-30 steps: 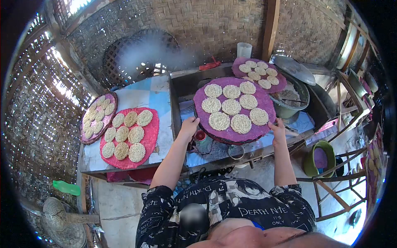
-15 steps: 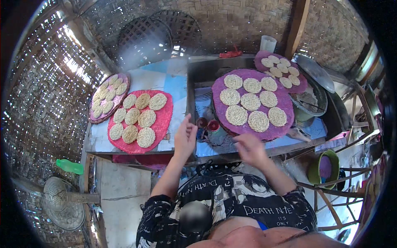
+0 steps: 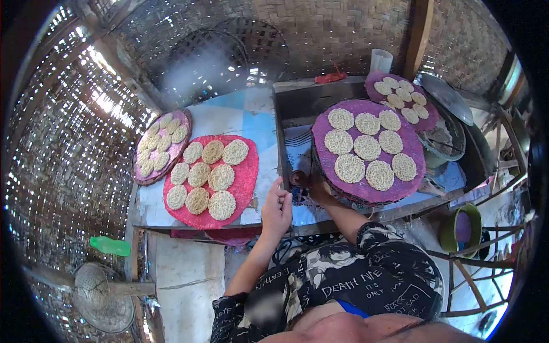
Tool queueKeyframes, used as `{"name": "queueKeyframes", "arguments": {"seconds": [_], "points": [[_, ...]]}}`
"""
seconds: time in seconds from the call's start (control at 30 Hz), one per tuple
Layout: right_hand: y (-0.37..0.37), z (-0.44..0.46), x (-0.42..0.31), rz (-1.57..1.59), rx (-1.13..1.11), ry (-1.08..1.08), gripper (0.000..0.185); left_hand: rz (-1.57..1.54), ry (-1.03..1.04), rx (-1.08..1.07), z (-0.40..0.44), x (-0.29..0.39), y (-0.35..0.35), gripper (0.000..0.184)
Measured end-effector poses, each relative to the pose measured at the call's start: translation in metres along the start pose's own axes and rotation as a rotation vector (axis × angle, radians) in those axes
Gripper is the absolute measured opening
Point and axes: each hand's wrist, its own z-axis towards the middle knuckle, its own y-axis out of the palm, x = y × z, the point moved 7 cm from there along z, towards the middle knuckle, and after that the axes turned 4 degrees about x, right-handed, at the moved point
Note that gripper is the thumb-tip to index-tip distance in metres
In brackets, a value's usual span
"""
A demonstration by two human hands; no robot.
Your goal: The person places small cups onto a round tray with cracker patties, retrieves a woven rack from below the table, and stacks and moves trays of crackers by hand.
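My left hand point(image 3: 277, 210) is held over the front edge of the wooden worktop, holding nothing, its fingers loosely stretched upward. My right hand point(image 3: 320, 191) reaches into the shaded gap left of a round tray. It covers the spot where a red-topped container stood, and its fingers are mostly hidden. Left of it stands a small brown-topped container point(image 3: 298, 178). The purple cloth point(image 3: 416, 171) on the tray carries several round, pale, coiled noodle-like cakes point(image 3: 367, 147). More such cakes point(image 3: 199, 175) lie on a pink cloth point(image 3: 243, 197) to the left.
A second loaded tray point(image 3: 162, 147) sits at far left, and another purple cloth with cakes point(image 3: 424, 117) at back right. Nearby are a dark pot point(image 3: 449, 151), a metal lid point(image 3: 449, 94) and a white cup point(image 3: 381, 61). A green bucket point(image 3: 480, 228) stands below right; a fan point(image 3: 94, 288), lower left.
My right hand has moved left and forward, from the near edge of the purple-covered tray to the red-topped container. My left hand is slightly nearer me. The view has shifted, moving the scene rightward.
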Motion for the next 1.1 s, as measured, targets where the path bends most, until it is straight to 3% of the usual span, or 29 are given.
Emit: {"name": "queueKeyframes", "arguments": {"seconds": [0.1,0.17,0.2,0.3,0.4,0.5,0.77,0.83,0.97,1.1], "points": [[-0.007,-0.002,0.014,-0.270,-0.002,-0.101,0.027,-0.021,0.012,-0.006,-0.001,0.000,0.002,0.044],[-0.037,-0.023,-0.017,-0.181,-0.099,-0.026,0.029,-0.043,0.005,-0.024,-0.001,0.000,0.002,0.045],[-0.024,-0.020,0.005,-0.280,-0.057,-0.089,0.040,-0.057,-0.003,-0.041,-0.002,0.000,0.003,0.045],[-0.071,-0.067,-0.072,-0.560,-0.062,-0.324,0.052,-0.081,0.013,-0.057,-0.001,0.001,0.003,0.047],[-0.088,-0.095,-0.089,-0.407,-0.299,-0.275,0.063,-0.093,0.009,-0.074,-0.002,0.006,0.004,0.047],[-0.118,-0.108,-0.120,-0.295,-0.374,-0.270,0.066,-0.237,-0.046,-0.066,-0.003,-0.003,0.007,0.048],[-0.223,-0.125,-0.179,-0.098,-0.704,-0.312,0.060,-0.198,0.008,-0.102,-0.002,0.004,0.007,0.047],[-0.275,-0.113,-0.196,-0.039,-0.577,-0.276,0.055,-0.222,0.009,-0.087,-0.002,0.001,0.008,0.045],[-0.357,-0.081,-0.182,-0.235,-0.151,-0.223,0.055,-0.169,0.057,-0.062,-0.003,-0.002,0.007,0.042],[-0.349,-0.061,-0.168,-0.263,-0.151,-0.267,0.055,-0.132,0.052,-0.041,-0.003,-0.001,0.005,0.040]]}}
